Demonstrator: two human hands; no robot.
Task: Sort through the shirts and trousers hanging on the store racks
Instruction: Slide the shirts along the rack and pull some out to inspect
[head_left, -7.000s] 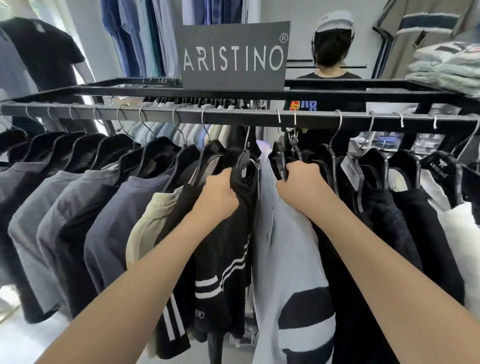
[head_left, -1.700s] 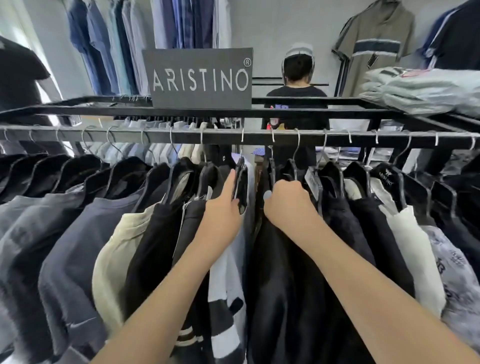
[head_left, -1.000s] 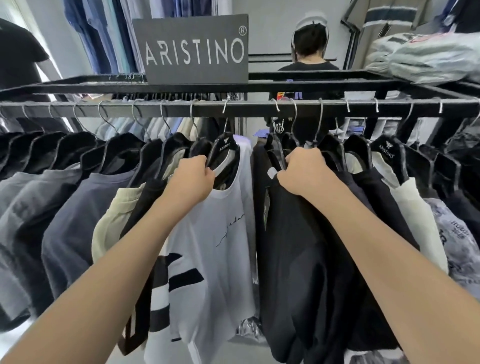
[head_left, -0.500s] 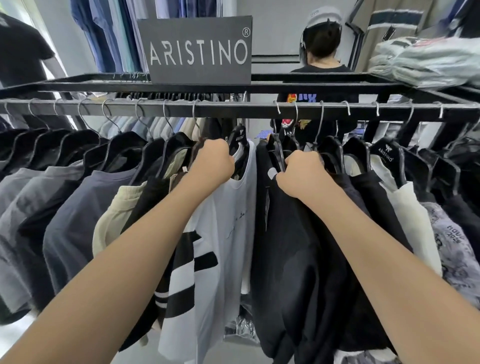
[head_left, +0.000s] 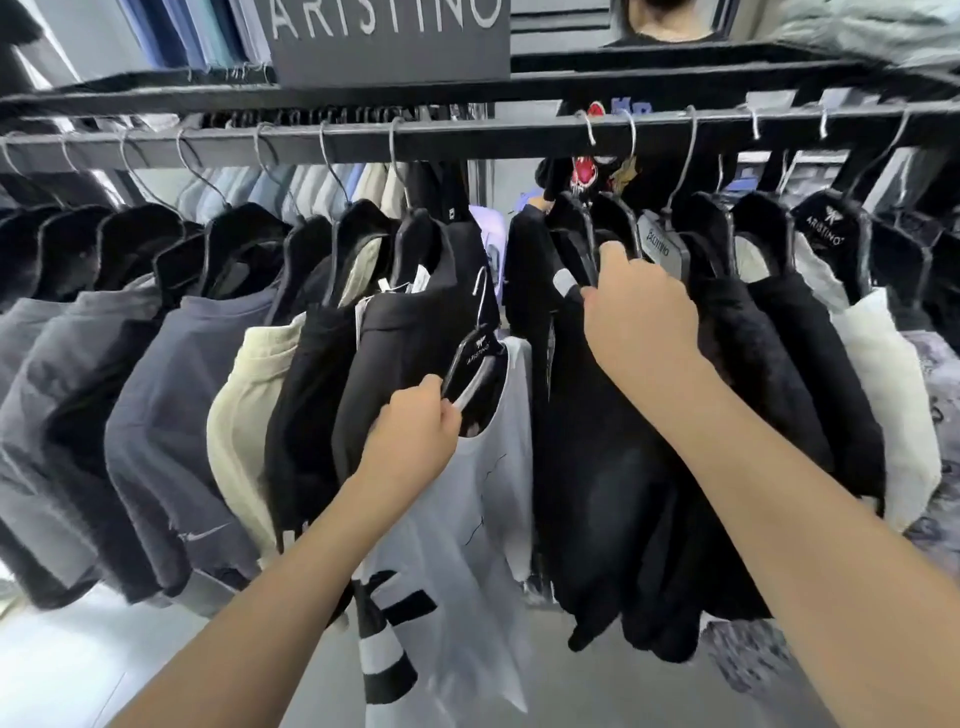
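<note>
— Store rail (head_left: 467, 137) is carrying rows of shirts (head_left: 171, 415). Where is the white shirt (head_left: 467, 519) hanging?
— Below the rail, hook free. Left hand (head_left: 415, 431) fingers are curling round its hanger (head_left: 480, 358); right hand (head_left: 641, 317) fingers are gripping a black shirt (head_left: 623, 493) near the rail.

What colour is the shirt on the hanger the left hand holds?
White shirt with black bands low down, head view.
</note>
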